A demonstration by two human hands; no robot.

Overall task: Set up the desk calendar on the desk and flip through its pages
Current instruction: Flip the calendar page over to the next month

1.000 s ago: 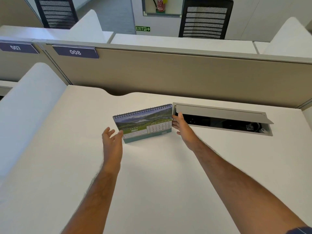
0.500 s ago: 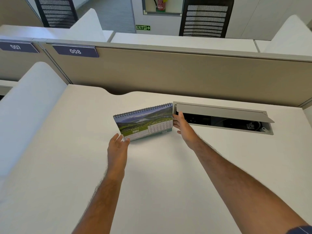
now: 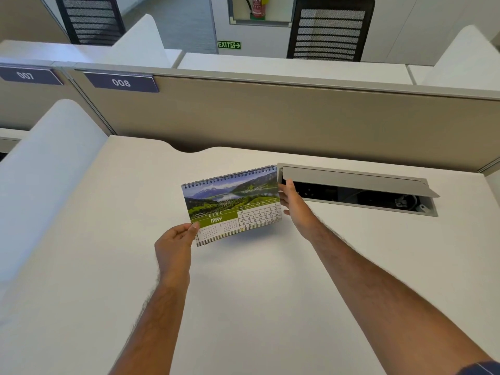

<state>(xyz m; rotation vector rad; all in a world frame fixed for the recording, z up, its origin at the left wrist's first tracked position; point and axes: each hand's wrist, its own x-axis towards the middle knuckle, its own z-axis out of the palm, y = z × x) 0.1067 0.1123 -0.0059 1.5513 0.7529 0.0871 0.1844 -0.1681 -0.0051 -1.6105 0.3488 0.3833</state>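
Note:
A spiral-bound desk calendar (image 3: pixel 232 204) shows a mountain lake photo and the May page. It stands tilted on the white desk (image 3: pixel 243 307), with its lower pages lifted off the surface at the front. My left hand (image 3: pixel 176 244) pinches the lower left corner of the pages between thumb and fingers. My right hand (image 3: pixel 293 204) holds the calendar's right edge, thumb in front, fingers behind it.
An open grey cable hatch (image 3: pixel 357 190) is set in the desk just right of the calendar, its lid raised. A beige partition (image 3: pixel 297 123) closes off the back. A white side divider (image 3: pixel 40 180) stands on the left.
My left hand moved in from beside the calendar and took hold of its lower left corner. The pages have lifted towards me. My right hand stayed on the right edge.

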